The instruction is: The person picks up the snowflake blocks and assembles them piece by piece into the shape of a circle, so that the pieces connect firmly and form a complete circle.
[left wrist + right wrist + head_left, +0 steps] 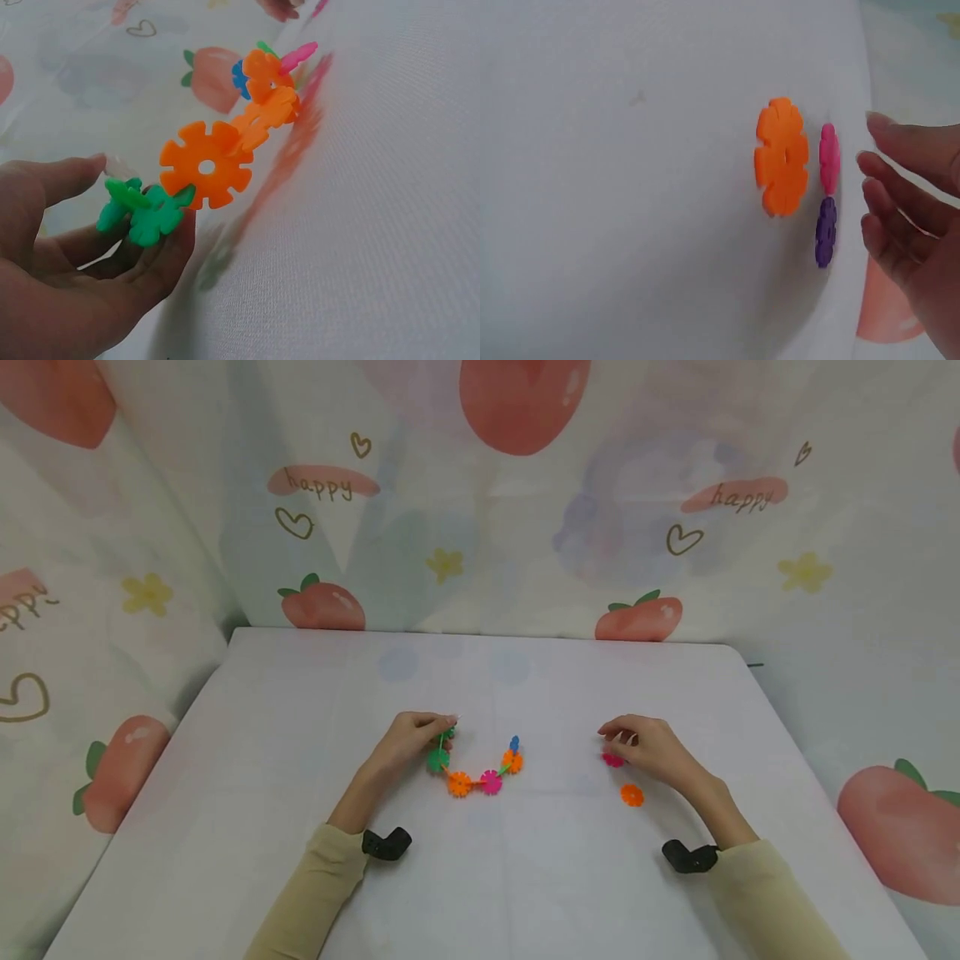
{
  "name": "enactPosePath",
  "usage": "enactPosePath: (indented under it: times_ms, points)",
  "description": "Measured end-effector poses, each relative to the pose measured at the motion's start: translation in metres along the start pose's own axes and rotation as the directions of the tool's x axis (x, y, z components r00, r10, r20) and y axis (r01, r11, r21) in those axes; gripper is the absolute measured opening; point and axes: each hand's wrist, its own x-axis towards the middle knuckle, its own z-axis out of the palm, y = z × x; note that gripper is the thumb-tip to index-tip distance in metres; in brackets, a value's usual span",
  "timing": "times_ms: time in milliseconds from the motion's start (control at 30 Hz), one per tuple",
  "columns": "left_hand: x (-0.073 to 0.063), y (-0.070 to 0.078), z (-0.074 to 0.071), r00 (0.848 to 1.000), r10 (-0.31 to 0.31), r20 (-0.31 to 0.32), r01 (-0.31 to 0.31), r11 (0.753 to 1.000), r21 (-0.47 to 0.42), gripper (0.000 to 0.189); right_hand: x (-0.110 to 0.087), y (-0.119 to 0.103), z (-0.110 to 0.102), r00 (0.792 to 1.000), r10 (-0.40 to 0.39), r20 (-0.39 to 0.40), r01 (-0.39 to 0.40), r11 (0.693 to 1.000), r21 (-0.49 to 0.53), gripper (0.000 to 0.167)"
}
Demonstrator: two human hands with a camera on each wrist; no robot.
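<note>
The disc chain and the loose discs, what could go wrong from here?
The left hand holds the chain by its green end, so a tug might pull a joint apart. The right hand is close to the loose pink disc and purple disc, and might knock them away.

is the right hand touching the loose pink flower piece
Apart. The right wrist view shows it: a narrow strip of white tabletop is visible between the fingertips of the right hand and the loose pink piece.
</note>
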Motion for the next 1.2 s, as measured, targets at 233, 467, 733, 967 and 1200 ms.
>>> enactPosePath:
  times_ms: [233, 467, 733, 967, 1200]
  points:
    - [0.0, -0.001, -0.001, 1.0, 0.011, 0.008, -0.011, 1.0, -0.004, 0.043, -0.003, 0.009, -0.003, 0.991, 0.081, 0.109, -0.077, 0.996, -0.032, 0.029]
    - [0.0, 0.001, -0.001, 1.0, 0.003, 0.019, -0.003, 1.0, -0.024, 0.043, 0.0, 0.009, 0.0, 0.987, 0.1, 0.122, -0.099, 0.995, -0.011, 0.023]
    - [0.0, -0.002, -0.003, 1.0, 0.014, 0.013, -0.014, 1.0, -0.027, 0.039, 0.01, -0.002, 0.011, 0.998, 0.048, 0.046, -0.052, 0.994, 0.097, 0.014]
    - [-0.001, -0.002, -0.003, 1.0, 0.004, 0.007, -0.004, 0.999, -0.04, 0.038, 0.025, -0.022, 0.022, 0.999, -0.019, 0.046, 0.011, 0.986, 0.168, 0.012]
    - [0.0, -0.001, -0.001, 1.0, 0.015, 0.012, -0.014, 0.997, -0.075, 0.037, 0.043, -0.048, 0.033, 0.997, -0.063, 0.039, 0.053, 0.972, 0.23, 0.015]
